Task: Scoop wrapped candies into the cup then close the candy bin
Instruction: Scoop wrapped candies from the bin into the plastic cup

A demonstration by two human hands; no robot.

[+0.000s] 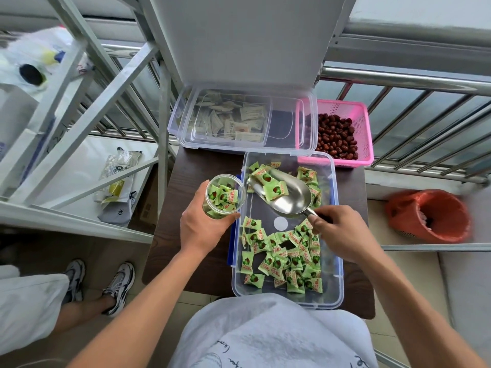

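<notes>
Loaded scoop (287, 195) held over open candy bin (335, 187).
Cup (224, 196), part-filled with candies (287, 258), is gripped by left hand (204, 227) fingers at the bin's left edge; scoop handle is pinched by right hand (337, 232) fingers; bin is set on tabletop (164, 248).

I see a dark brown counter (163, 243) carrying the open candy bin (338, 229) nearest me, a second clear bin (225, 149) behind it, and a pink basket (364, 134) of dates (334, 134) at back right.

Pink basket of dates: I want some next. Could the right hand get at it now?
Probably not yet: the right hand grips the scoop, which holds candies. The way over the candy bin to the basket looks open, once the scoop is set down.
</notes>
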